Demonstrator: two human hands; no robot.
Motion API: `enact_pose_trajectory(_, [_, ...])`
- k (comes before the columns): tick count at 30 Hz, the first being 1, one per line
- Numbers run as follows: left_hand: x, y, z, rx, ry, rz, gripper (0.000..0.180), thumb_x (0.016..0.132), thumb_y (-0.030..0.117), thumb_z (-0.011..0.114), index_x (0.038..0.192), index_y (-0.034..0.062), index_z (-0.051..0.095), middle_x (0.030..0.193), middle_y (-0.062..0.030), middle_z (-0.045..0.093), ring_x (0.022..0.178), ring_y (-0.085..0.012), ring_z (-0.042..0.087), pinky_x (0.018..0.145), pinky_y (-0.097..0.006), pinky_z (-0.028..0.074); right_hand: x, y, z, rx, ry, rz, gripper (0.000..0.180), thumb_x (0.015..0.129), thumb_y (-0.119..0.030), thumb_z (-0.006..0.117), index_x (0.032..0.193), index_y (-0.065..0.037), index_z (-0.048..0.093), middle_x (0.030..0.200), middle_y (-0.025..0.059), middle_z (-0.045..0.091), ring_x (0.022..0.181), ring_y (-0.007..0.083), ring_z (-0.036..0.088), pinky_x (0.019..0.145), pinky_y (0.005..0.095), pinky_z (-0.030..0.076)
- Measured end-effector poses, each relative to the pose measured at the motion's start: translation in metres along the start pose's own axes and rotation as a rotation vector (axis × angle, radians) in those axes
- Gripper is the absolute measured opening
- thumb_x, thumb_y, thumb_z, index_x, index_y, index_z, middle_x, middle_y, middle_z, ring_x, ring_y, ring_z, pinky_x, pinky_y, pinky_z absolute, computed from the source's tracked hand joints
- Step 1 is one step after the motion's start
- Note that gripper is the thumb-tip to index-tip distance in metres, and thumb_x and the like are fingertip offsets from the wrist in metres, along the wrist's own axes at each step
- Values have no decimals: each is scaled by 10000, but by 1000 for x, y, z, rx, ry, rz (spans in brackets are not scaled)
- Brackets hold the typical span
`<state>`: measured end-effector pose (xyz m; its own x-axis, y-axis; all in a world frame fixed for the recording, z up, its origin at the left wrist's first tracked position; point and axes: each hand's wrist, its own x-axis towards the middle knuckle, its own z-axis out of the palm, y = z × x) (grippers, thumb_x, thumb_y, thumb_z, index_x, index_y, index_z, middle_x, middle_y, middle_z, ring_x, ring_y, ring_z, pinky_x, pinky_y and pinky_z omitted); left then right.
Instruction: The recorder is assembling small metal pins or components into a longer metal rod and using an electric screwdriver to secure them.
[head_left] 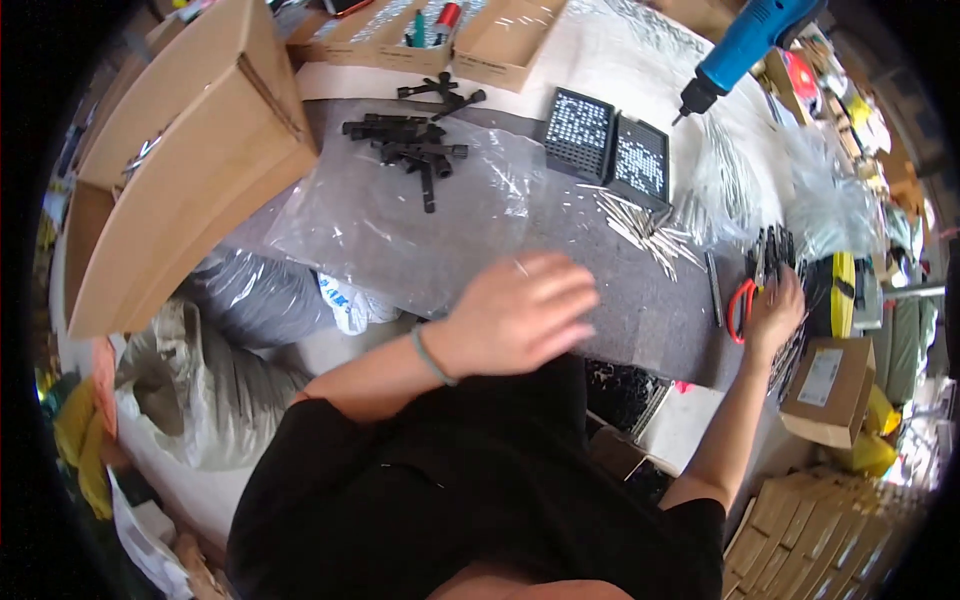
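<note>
My left hand hovers over the near edge of the grey table, fingers stretched out and slightly blurred, with nothing visible in them. At the right end of the table my right hand has its fingers bent at a heap of black parts; what they grip is hidden. Red-handled scissors or pliers lie beside that hand. A thin metal rod rests just left of them. Farther left is a fan of loose silvery pins. Black T-shaped parts are piled on a clear plastic sheet.
Two black pin-filled trays stand mid-table. A blue power driver hangs at the upper right. Open cardboard boxes line the back; a large carton rises at left. Plastic bags of metal rods lie at right.
</note>
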<state>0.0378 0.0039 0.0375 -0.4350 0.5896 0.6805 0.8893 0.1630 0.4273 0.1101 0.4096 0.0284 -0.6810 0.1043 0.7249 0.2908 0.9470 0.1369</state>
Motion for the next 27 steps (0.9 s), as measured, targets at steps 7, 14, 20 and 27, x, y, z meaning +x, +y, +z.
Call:
enact_pose_trajectory(7, [-14,-113,-61,654,-146,-582,196,869,266,580,828,85,643,874,-123,643,831,-324,626,674,-431,506,60,-159,-5,262,-133,-216,222,831,-51,552,1037,-52,636,1034,116,641,972,315,594,883,407,442])
enact_pose_trajectory(14, [-20,-126,-72,590,-237,-815,436,805,464,645,730,40,579,763,-124,618,748,-338,613,657,-438,474,86,-61,86,157,-110,387,224,835,-123,548,1018,-65,665,981,181,656,901,361,627,788,441,492])
enact_pose_trajectory(20, [-18,-127,-61,515,-180,-815,329,796,353,661,733,40,579,769,-123,625,760,-337,612,654,-443,471,106,-23,114,-36,-736,331,253,708,-236,639,880,-68,720,918,186,682,892,334,655,809,387,506])
enact_pose_trajectory(27, [-22,-126,-62,450,-141,-848,266,799,286,650,733,41,568,765,-133,619,762,-341,607,644,-443,467,101,-41,87,82,-762,319,290,705,-236,627,924,-69,718,934,193,680,914,328,656,825,383,502])
